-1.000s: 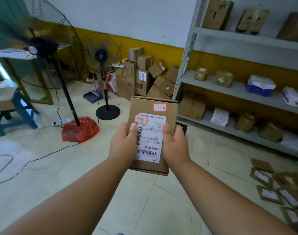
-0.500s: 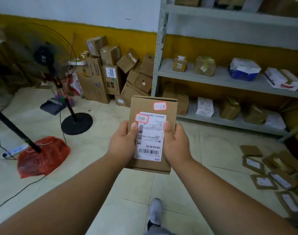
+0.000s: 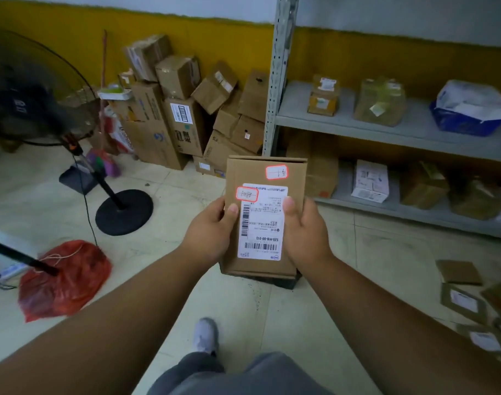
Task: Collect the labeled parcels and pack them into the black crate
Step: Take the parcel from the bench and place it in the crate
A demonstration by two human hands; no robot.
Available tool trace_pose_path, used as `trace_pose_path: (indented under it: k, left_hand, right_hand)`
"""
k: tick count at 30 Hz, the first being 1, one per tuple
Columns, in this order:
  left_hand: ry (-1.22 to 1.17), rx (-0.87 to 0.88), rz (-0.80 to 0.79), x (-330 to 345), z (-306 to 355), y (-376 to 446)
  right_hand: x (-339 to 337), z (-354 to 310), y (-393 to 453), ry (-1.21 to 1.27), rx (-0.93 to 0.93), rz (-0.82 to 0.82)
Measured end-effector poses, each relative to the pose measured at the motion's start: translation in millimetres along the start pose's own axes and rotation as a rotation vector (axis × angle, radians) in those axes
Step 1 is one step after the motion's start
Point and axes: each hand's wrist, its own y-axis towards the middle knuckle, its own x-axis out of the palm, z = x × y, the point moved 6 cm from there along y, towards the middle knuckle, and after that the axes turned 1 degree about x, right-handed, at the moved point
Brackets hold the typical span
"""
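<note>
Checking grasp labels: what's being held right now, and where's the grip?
A labeled cardboard parcel, held by both hands: left hand on its left edge, right hand on its right edge, thumbs pressed on the labeled face.

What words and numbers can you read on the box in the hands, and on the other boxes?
"520-H16-00-013": printed upside down on the white shipping label of the held cardboard parcel.
Two red-edged stickers on that parcel: handwriting, unreadable.
Rest of the label's small print: too small.
Labels on the floor boxes and shelf parcels: too blurred.
</note>
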Motion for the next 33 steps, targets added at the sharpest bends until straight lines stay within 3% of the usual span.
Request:
trace_pose_path:
  k: [13, 17, 23, 27, 33]
  left_hand:
    - [0.14, 0.204, -0.193, 17, 2, 254]
    - [0.104, 0.156, -0.13, 34, -27, 312]
    - [0.121, -0.06, -0.029, 79, -135, 376]
    - [0.328, -0.161, 0.013, 123, -222, 408]
    - [0.508, -0.286, -0.156, 228, -381, 437]
  right_hand:
    - [55, -18, 194, -0.322, 0.094, 0.134]
    - [87, 16, 246, -0.325, 0.161, 0.146]
    - [163, 137, 315, -0.318, 0.276, 0.011]
    - [213, 242, 337, -0.329, 0.372, -0.041]
    - [278, 432, 324, -0.32, 0.593, -0.016]
